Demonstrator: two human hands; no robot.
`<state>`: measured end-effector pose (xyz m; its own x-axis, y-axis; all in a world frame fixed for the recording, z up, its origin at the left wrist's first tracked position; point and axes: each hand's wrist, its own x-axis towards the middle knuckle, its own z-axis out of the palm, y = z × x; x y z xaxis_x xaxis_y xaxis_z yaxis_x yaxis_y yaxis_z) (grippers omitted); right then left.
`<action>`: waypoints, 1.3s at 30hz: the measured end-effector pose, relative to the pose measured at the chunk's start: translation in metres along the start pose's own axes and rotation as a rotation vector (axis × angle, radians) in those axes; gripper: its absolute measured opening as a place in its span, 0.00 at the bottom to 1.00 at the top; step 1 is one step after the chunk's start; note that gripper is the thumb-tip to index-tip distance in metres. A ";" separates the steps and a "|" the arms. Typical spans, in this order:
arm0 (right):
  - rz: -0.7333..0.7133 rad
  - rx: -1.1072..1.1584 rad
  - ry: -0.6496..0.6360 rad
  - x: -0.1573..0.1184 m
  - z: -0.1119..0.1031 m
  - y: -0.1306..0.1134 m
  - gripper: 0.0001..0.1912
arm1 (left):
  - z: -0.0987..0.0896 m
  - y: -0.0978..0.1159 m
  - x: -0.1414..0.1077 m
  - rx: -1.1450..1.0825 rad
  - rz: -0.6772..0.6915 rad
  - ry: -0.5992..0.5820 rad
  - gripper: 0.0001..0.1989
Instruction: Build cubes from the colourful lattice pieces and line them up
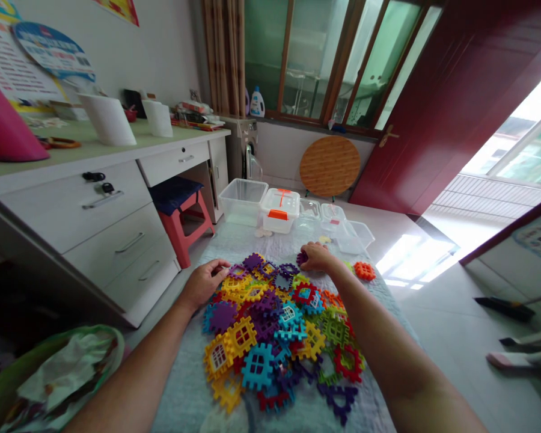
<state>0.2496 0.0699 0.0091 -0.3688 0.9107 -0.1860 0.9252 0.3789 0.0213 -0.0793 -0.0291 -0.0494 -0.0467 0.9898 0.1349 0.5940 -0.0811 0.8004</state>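
Head view: a heap of interlocking toothed plastic pieces, mixed yellow, purple, turquoise, red, green and orange, is spread over the middle of a table covered with pale blue-green cloth. Right hand at the far edge of the heap, right of its middle; grip narrow, fingers closed on a small dark purple toothed plastic piece, partly hidden by the fingers. Left hand at the heap's far left edge, fingers loosely curled, fingertips just beside a pinkish-purple openwork plastic piece; cannot tell whether anything is held. Near side of heap: yellow square piece with white window lattice, turquoise square piece with four panes, dark purple triangular piece. Orange rounded toothed piece lies apart, near the right table edge. Far end of table: open clear plastic bin, left; beside it, translucent lidded box with orange latch and handle; shallow clear plastic container, farther right.
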 end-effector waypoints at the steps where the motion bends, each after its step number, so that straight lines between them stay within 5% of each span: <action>1: 0.002 -0.002 -0.003 0.000 -0.001 0.000 0.21 | 0.000 0.000 0.000 0.002 -0.003 -0.004 0.18; 21: -0.021 0.023 -0.011 0.001 -0.001 0.000 0.21 | 0.000 -0.001 0.000 0.005 -0.011 -0.002 0.19; 26: 0.009 0.041 0.062 -0.010 -0.008 -0.008 0.29 | 0.000 0.002 0.000 -0.017 -0.021 0.003 0.20; 33: -0.244 0.222 -0.038 -0.027 -0.013 -0.034 0.29 | 0.000 0.004 0.000 -0.019 -0.016 0.013 0.20; 39: -0.267 0.194 -0.083 -0.020 -0.008 -0.040 0.30 | 0.000 0.003 0.000 -0.002 -0.011 0.004 0.19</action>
<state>0.2189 0.0381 0.0198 -0.5992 0.7639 -0.2396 0.7997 0.5566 -0.2251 -0.0772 -0.0296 -0.0473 -0.0568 0.9901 0.1285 0.5914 -0.0703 0.8033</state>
